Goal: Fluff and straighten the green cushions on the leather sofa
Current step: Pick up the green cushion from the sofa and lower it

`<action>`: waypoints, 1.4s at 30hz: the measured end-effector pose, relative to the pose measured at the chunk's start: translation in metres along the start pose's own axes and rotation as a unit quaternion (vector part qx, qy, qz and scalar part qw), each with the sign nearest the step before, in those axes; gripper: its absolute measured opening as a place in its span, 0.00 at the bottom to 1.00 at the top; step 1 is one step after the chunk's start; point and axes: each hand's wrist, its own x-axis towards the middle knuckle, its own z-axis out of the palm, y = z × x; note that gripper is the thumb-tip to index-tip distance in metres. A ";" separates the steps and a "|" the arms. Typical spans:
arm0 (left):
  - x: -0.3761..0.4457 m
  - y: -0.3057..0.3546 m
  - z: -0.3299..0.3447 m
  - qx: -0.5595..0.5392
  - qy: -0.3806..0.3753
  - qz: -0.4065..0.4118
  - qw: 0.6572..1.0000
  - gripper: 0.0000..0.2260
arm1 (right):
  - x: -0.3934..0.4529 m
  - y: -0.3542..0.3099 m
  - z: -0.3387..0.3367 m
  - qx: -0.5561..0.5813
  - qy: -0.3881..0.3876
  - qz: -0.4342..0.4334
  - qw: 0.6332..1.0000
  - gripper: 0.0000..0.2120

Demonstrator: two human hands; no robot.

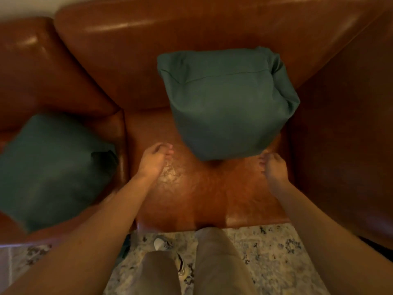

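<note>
While cushion [225, 103] stands on sofa [191, 188], both hands near

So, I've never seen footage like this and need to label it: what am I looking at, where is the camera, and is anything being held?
The one picture comes from a camera worn on a person's head, looking down. No machine: those are bare arms. The left hand and right hand hang loosely curled over the leather sofa, holding nothing. One green cushion leans against the backrest, near the hands; whether fingertips touch it is unclear. A second cushion lies on the seat to the left. A patterned rug lies below.
</note>
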 end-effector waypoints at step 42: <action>0.183 -0.112 -0.482 0.390 0.149 0.200 0.887 0.15 | -0.303 0.066 0.466 0.147 -0.131 0.268 0.943 0.28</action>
